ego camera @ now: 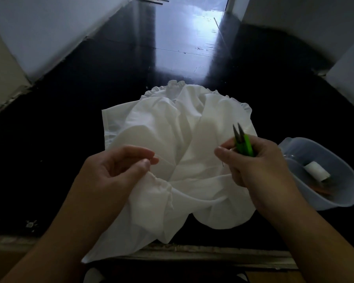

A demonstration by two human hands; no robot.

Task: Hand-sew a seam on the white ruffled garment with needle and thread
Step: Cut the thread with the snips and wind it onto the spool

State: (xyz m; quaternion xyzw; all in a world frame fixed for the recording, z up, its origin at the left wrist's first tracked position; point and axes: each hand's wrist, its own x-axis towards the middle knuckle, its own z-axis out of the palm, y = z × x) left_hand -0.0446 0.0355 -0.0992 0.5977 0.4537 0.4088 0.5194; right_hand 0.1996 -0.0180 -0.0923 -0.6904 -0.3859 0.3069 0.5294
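Note:
The white ruffled garment (172, 144) lies crumpled on a dark surface in front of me, its near edge hanging over the front lip. My left hand (119, 168) pinches a gathered, ruffled edge of the cloth between thumb and fingers, and a thin white thread seems to run from its fingertips. My right hand (251, 160) grips green thread snips (243, 140), blades pointing up and slightly apart, over the garment's right side. A small dark needle (223, 164) shows just below the right fingers; how it is held is unclear.
A pale blue plastic basin (307, 148) stands at the right, holding a white thread spool (316, 171) and some brownish items. The dark glossy surface (70, 119) stretches away ahead, with white walls on both sides. A worn ledge (213, 255) runs along the front.

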